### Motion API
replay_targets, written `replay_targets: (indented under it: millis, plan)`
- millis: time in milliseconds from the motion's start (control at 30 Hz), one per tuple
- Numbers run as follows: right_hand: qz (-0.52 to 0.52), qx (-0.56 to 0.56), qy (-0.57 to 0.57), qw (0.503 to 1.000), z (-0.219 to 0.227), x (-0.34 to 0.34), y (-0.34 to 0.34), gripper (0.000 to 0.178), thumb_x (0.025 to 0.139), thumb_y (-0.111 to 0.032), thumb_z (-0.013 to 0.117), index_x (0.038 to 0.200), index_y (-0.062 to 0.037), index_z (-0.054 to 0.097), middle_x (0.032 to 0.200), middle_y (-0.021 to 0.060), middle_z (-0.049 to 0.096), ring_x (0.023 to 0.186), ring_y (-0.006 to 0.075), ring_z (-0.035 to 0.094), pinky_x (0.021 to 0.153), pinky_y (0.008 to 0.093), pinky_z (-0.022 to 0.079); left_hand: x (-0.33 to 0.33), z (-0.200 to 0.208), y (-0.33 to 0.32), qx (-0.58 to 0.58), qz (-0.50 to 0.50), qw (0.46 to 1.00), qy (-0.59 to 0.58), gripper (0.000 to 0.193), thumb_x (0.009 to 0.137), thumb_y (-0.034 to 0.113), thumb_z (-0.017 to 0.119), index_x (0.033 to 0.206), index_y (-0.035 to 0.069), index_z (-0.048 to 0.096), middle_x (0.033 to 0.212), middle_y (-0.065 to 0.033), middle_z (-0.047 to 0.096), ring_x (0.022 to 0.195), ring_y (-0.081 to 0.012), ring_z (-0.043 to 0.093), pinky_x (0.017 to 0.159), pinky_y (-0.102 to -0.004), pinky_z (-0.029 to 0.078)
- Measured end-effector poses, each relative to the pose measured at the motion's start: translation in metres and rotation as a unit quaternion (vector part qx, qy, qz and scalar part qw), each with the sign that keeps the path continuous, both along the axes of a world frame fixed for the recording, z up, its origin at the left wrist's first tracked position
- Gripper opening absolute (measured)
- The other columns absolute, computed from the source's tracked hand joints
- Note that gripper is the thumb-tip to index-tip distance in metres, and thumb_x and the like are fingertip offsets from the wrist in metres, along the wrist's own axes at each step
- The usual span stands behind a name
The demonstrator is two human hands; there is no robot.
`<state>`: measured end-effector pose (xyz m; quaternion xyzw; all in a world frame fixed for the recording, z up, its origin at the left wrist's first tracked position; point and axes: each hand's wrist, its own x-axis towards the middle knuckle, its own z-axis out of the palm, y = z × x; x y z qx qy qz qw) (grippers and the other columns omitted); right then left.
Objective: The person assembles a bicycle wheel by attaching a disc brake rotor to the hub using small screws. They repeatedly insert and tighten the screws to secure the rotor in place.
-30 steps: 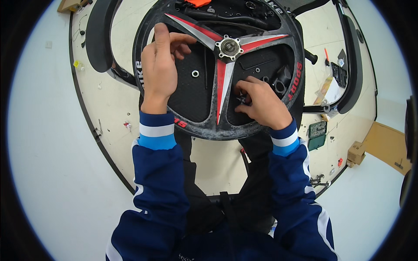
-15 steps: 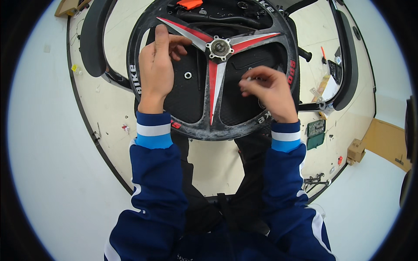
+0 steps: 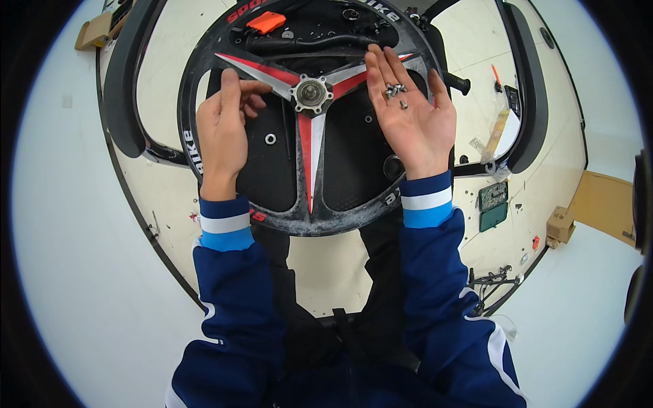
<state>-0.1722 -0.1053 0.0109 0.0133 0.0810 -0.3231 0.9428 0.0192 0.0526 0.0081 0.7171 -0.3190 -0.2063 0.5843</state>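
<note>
My right hand is turned palm up with its fingers stretched out, over the right side of a black three-spoke bike wheel. Several small silver bolts lie loose at the base of its fingers. My left hand hovers over the wheel's left side, thumb raised and fingers loosely bent, with nothing visible in it. Between the hands sits the round metal hub, ringed by mounting holes. A silver nut rests on the black surface seen through the left opening.
The wheel lies flat between two black armrests. An orange piece and a dark bar show in its far opening. On the floor at right are a green tool case and a cardboard box.
My right hand has turned over from a pinch to an open palm, showing the bolts. My left hand keeps its pose. The whole view has shifted slightly, moving the wheel left and lower.
</note>
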Motion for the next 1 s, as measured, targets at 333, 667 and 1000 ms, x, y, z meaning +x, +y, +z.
replay_targets:
  millis: [333,667,1000]
  plan:
    - [-0.009,-0.019,0.084,0.996,-0.011,-0.017,-0.004,0.03,0.102,-0.019,0.046,0.112,0.0071,0.057,0.107,0.0184,0.058,0.101,0.0294,0.06,0.09,0.0374,0.051,-0.001,0.001,-0.005,-0.005,-0.001,1.0,0.004,0.069,0.105,0.05,0.034,0.092,-0.005,0.074,0.075,-0.0048,0.064,0.069,-0.009,0.05,0.064,-0.0236,0.037]
    - [0.013,-0.011,0.004,1.0,-0.008,-0.007,0.011,0.016,0.1,-0.014,0.046,0.096,0.0007,0.053,0.091,0.0072,0.046,0.075,0.0165,0.043,0.064,0.0267,0.038,-0.001,0.003,-0.006,-0.027,-0.01,0.999,0.015,0.068,0.105,0.049,0.035,0.092,-0.005,0.074,0.074,-0.0045,0.064,0.069,-0.0087,0.05,0.064,-0.0232,0.036]
    - [0.001,-0.013,-0.076,0.997,0.002,-0.003,0.014,0.056,0.105,-0.028,0.026,0.144,0.0114,0.03,0.151,0.0281,0.033,0.143,0.0391,0.031,0.119,0.0477,0.03,-0.001,0.003,-0.004,-0.009,-0.014,1.0,-0.001,0.073,0.105,0.053,0.029,0.094,-0.004,0.072,0.075,-0.0051,0.064,0.07,-0.0098,0.052,0.064,-0.0233,0.037]
